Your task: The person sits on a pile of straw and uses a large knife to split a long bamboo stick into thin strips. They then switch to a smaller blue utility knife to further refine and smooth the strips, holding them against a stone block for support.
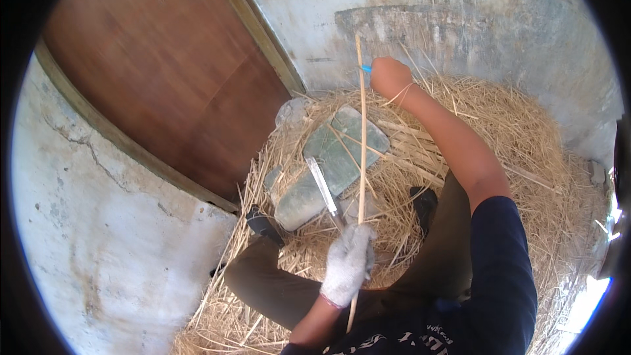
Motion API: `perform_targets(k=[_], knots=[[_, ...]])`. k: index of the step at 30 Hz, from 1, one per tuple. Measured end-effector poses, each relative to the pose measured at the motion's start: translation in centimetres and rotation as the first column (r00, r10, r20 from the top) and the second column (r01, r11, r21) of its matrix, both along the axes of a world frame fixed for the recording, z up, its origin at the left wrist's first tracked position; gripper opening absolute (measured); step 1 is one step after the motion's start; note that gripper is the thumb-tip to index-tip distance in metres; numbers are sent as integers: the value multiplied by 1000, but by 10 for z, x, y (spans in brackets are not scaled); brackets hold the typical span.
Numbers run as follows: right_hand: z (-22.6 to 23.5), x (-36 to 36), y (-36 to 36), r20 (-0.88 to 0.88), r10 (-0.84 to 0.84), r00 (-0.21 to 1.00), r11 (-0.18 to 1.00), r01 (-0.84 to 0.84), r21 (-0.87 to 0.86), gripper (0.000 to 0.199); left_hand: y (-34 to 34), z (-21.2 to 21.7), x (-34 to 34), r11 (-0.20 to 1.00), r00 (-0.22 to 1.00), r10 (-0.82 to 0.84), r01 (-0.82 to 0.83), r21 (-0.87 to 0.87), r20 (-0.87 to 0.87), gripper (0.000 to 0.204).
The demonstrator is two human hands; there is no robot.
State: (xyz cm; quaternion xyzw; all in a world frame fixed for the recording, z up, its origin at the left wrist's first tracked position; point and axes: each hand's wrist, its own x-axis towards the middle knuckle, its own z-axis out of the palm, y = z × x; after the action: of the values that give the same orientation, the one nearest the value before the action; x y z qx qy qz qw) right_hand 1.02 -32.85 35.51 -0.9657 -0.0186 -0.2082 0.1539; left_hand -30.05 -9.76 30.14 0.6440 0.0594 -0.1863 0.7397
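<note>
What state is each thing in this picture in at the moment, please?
Left hand: gloved, closed around the cane's lower part.
Right hand: bare, fisted near the cane's top.
Cane: thin, pale, held nearly upright between both hands.
Knife: lying on the flat stone.
Flat stone: resting on straw.
Wooden door: shut.

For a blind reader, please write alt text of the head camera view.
A seated person's gloved left hand and bare right hand hold a long thin cane strip upright above a straw heap. A blade lies on a flat grey stone, beside a brown wooden door and a cracked plaster wall.
</note>
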Motion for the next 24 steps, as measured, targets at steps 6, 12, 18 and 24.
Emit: perform_targets(k=[6, 12, 18, 24], knots=[[-6, -47, 44, -120, 166, 979, 982, -175, -68, 12, 33, 2, 37, 852, 992, -24, -43, -522, -121, 13], [-31, -65, 75, -17, 374, 927, 907, -369, -203, 8, 47, -16, 44, 526, 962, -191, -68, -848, -195, 28], [-31, -71, 84, -37, 382, 923, 900, -381, -212, 8, 45, -16, 46, 434, 956, -181, -133, -891, -231, 26], [-26, -73, 82, -64, 395, 916, 896, -400, -193, 8, 44, -16, 50, 483, 955, -146, -159, -861, -258, 22]])
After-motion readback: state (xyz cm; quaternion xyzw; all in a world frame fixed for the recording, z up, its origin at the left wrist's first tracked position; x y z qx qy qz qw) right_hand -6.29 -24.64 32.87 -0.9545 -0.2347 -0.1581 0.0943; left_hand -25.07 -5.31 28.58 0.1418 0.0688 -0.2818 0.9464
